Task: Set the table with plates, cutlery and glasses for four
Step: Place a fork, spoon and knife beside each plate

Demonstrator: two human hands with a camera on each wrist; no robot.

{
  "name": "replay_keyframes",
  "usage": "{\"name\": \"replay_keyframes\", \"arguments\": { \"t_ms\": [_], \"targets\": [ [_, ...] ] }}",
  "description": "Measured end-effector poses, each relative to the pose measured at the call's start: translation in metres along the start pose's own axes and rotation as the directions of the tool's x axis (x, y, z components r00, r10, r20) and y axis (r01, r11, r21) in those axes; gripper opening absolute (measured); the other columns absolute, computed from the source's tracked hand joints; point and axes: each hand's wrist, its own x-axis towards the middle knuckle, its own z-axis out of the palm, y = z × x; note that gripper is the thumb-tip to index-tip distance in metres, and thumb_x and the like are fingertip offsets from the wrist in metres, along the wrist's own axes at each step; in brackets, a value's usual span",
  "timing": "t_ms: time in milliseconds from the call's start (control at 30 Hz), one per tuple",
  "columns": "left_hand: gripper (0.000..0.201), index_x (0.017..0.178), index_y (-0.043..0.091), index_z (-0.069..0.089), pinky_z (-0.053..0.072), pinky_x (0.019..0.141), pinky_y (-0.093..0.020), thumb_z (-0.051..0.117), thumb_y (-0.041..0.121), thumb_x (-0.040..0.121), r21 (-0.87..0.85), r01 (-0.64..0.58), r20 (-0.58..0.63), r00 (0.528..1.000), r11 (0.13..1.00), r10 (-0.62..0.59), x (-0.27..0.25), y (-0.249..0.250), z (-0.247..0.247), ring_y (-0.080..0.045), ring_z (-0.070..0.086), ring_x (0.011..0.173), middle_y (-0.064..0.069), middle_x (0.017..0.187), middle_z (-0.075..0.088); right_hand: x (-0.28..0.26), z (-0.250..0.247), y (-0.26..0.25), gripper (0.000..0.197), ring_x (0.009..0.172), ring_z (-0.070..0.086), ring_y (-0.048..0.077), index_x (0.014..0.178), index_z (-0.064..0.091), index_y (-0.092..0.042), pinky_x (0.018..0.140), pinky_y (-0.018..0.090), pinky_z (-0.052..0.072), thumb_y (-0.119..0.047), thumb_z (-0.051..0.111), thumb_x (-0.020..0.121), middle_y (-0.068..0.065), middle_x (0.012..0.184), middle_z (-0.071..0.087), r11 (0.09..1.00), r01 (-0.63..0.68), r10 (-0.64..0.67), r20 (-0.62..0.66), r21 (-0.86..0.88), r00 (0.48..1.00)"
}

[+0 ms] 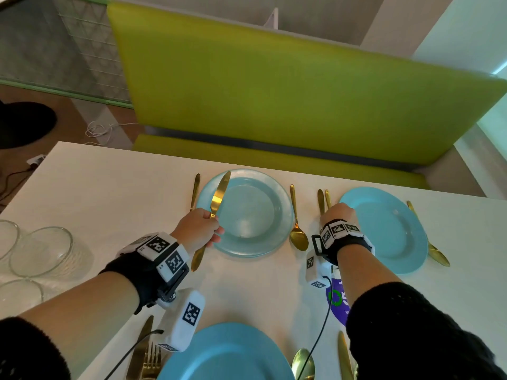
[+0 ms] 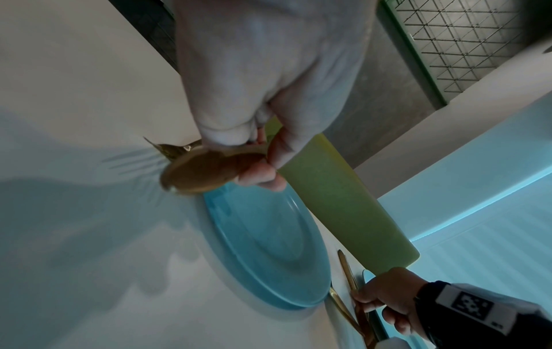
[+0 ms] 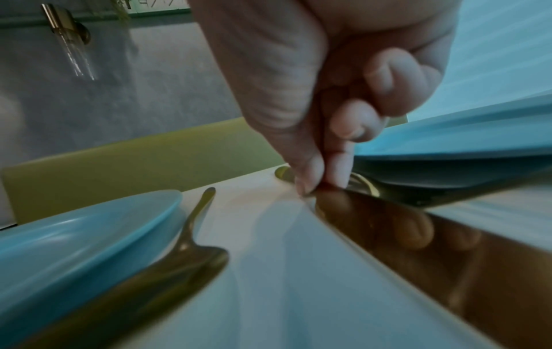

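Gold knife [image 1: 217, 204] gripped mid-length in the left hand [image 1: 199, 228], fingers curled round it, blade slanting up over the left rim of the pale glass plate [image 1: 252, 215], handle end poking out below the wrist toward the tabletop [image 1: 109, 182]. Lying just left of that plate, a gold fork [image 1: 195, 191] flat on the surface; just right of it, a gold spoon [image 1: 297, 229]. Right hand [image 1: 338, 213] down at the left edge of the blue plate [image 1: 389, 229], thumb and fingertips [image 3: 310, 174] pinching a second knife [image 3: 433, 238] beside a fork handle [image 1: 320, 200], close against the plate rim. Past that plate's right edge, another gold piece [image 1: 430, 239] lying slantwise. Bare tabletop wide open to the left of the held knife, out to the clear glasses [image 1: 41, 250] near the left edge. Nearest, a third blue plate [image 1: 227, 355] with cutlery on both sides. Beyond the far table edge, a green bench [image 1: 274, 91].
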Motion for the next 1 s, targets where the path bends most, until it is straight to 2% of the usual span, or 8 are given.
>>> {"name": "replay_keyframes", "arguments": {
  "t_ms": [267, 400, 600, 700, 767, 867, 933, 1000],
  "targets": [
    [0.014, 0.082, 0.015, 0.047, 0.042, 0.052, -0.024, 0.044, 0.009, 0.094, 0.000, 0.016, -0.009, 1.000, 1.000, -0.016, -0.003, -0.004, 0.003, -0.016, 0.055, 0.061, -0.005, 0.077, 0.063, 0.000, 0.004, 0.001, 0.022, 0.096, 0.065, 0.033, 0.099, 0.065, 0.001, 0.078, 0.036, 0.053, -0.007, 0.046, 0.094, 0.018, 0.104, 0.067, 1.000, 0.019, -0.019, -0.038, 0.002, 0.999],
    [0.014, 0.082, 0.013, 0.048, 0.042, 0.053, -0.025, 0.043, 0.008, 0.094, 0.016, 0.018, -0.009, 1.000, 1.000, -0.017, -0.007, -0.006, 0.002, -0.016, 0.055, 0.060, -0.006, 0.077, 0.063, -0.002, 0.002, 0.005, 0.024, 0.104, 0.063, 0.032, 0.107, 0.064, 0.001, 0.081, 0.036, 0.052, -0.008, 0.046, 0.094, 0.016, 0.111, 0.065, 0.999, 0.039, -0.039, -0.007, 0.005, 0.999],
    [0.015, 0.082, 0.011, 0.049, 0.042, 0.052, -0.023, 0.043, 0.006, 0.095, 0.043, 0.018, -0.002, 1.000, 0.999, -0.018, -0.018, -0.006, 0.002, -0.015, 0.054, 0.056, -0.005, 0.074, 0.061, -0.014, -0.018, 0.000, 0.022, 0.089, 0.064, 0.030, 0.098, 0.065, 0.001, 0.065, 0.030, 0.045, -0.010, 0.047, 0.093, 0.014, 0.086, 0.059, 0.992, 0.112, -0.114, -0.030, -0.059, 0.993],
    [0.013, 0.083, 0.007, 0.050, 0.041, 0.051, -0.023, 0.044, 0.004, 0.094, 0.076, 0.025, 0.034, 0.999, 0.997, -0.027, -0.027, -0.003, 0.002, -0.016, 0.053, 0.056, -0.006, 0.071, 0.058, -0.033, -0.030, -0.009, 0.028, 0.097, 0.064, 0.030, 0.105, 0.065, -0.001, 0.070, 0.030, 0.047, -0.016, 0.045, 0.093, 0.015, 0.102, 0.066, 0.976, 0.195, -0.200, -0.048, -0.097, 0.979],
    [0.007, 0.085, 0.004, 0.052, 0.040, 0.050, -0.022, 0.048, 0.002, 0.090, 0.131, 0.015, 0.060, 0.998, 0.991, -0.023, -0.034, -0.002, 0.000, -0.016, 0.052, 0.054, -0.008, 0.065, 0.058, -0.055, -0.038, -0.013, 0.030, 0.104, 0.063, 0.029, 0.109, 0.068, -0.007, 0.082, 0.033, 0.052, -0.020, 0.046, 0.094, 0.012, 0.111, 0.067, 0.944, 0.308, -0.316, -0.051, -0.119, 0.947],
    [0.012, 0.078, 0.005, 0.052, 0.038, 0.049, -0.021, 0.047, 0.002, 0.089, 0.201, -0.021, 0.113, 0.994, 0.979, -0.002, -0.045, -0.001, -0.004, -0.014, 0.049, 0.050, -0.006, 0.056, 0.059, -0.096, -0.042, -0.020, 0.027, 0.110, 0.059, 0.025, 0.113, 0.068, -0.020, 0.097, 0.034, 0.049, -0.021, 0.050, 0.093, 0.004, 0.117, 0.066, 0.866, 0.492, -0.494, 0.005, -0.089, 0.870],
    [0.014, 0.078, 0.005, 0.053, 0.040, 0.046, -0.019, 0.046, 0.000, 0.089, 0.208, -0.049, 0.140, 0.990, 0.977, 0.019, -0.055, -0.001, -0.009, -0.014, 0.053, 0.052, -0.003, 0.052, 0.058, -0.132, -0.039, -0.023, 0.028, 0.109, 0.061, 0.020, 0.116, 0.066, -0.027, 0.099, 0.031, 0.047, -0.024, 0.053, 0.091, -0.001, 0.118, 0.066, 0.827, 0.561, -0.560, 0.044, -0.028, 0.827],
    [0.017, 0.077, 0.006, 0.053, 0.040, 0.040, -0.016, 0.045, -0.003, 0.090, 0.179, -0.068, 0.162, 0.986, 0.982, 0.039, -0.067, -0.003, -0.016, -0.010, 0.058, 0.048, -0.005, 0.059, 0.056, -0.168, -0.031, -0.027, 0.029, 0.111, 0.059, 0.018, 0.118, 0.065, -0.029, 0.098, 0.031, 0.048, -0.023, 0.054, 0.091, -0.004, 0.120, 0.065, 0.771, 0.637, -0.632, 0.092, -0.028, 0.769]
  ]
}}
